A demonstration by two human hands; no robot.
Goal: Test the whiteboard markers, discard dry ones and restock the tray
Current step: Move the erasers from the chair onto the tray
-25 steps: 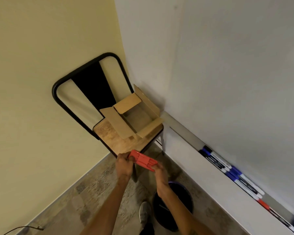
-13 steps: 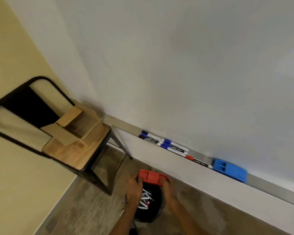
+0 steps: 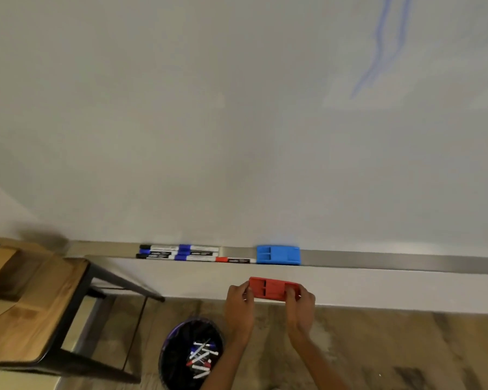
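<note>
Whiteboard (image 3: 237,122) tray (image 3: 406,261) carries the markers (image 3: 181,253), long axis left-right, caps black, blue and red, left of a blue eraser (image 3: 278,255). Nearer, left hand (image 3: 238,308) and right hand (image 3: 300,308) hold a red eraser (image 3: 271,288) level, each grip clamped on one end.

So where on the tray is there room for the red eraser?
The tray is bare right of the blue eraser, out to the picture's edge. Left of it, markers crowd it. A short gap by the chair too.

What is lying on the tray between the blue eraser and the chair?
In the head view, a cluster of capped whiteboard markers lies along the tray, black and blue caps, with one red-capped marker nearest the blue eraser.
</note>
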